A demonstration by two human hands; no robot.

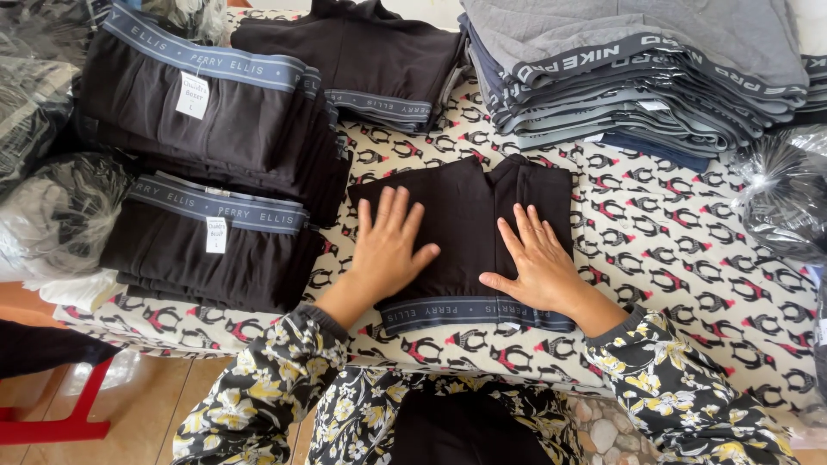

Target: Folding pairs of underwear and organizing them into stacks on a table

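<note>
Patterned cloth [689,250] with small penguin figures covered the table. Nearest: left hand [389,244] and right hand [537,258], both flat with fingers spread, pressed on folded black boxer briefs [465,215] at table centre. Left: two black stacks [215,172]. Farthest: grey stack [637,69], another black pile [362,52].

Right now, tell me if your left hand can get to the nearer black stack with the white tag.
Probably yes. The left hand lies flat on the black folded garment, and the tagged black stack sits just beside it with only bare patterned cloth between.
</note>
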